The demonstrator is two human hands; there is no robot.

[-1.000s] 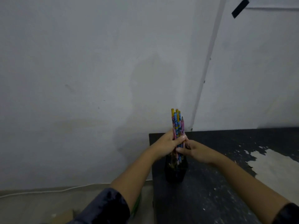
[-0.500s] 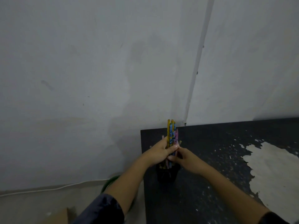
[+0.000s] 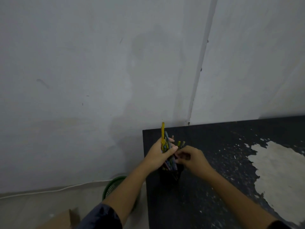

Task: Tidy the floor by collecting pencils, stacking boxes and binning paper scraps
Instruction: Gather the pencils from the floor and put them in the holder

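A bundle of coloured pencils (image 3: pixel 163 141) stands with its lower ends in a black mesh pencil cup (image 3: pixel 170 175) near the left edge of the dark table (image 3: pixel 214 187). My left hand (image 3: pixel 158 156) grips the bundle just above the cup, thumb across the front. A yellow pencil sticks up highest. My right hand (image 3: pixel 191 158) is beside the bundle at the cup's rim, fingers curled and pinching the pencils' lower parts. A couple of pencil ends lean to the right behind it.
A green mesh waste bin (image 3: pixel 113 187) stands on the floor left of the table, by the wall. A brown cardboard box (image 3: pixel 61 219) shows at the bottom left. A white cable (image 3: pixel 49 190) runs along the skirting. The tabletop has a large patch of peeled paint (image 3: pixel 279 176).
The pencil bundle has sunk lower into the cup, and some pencils have spread to the right. Both hands have moved down with it. The view has tilted down, showing the green bin.
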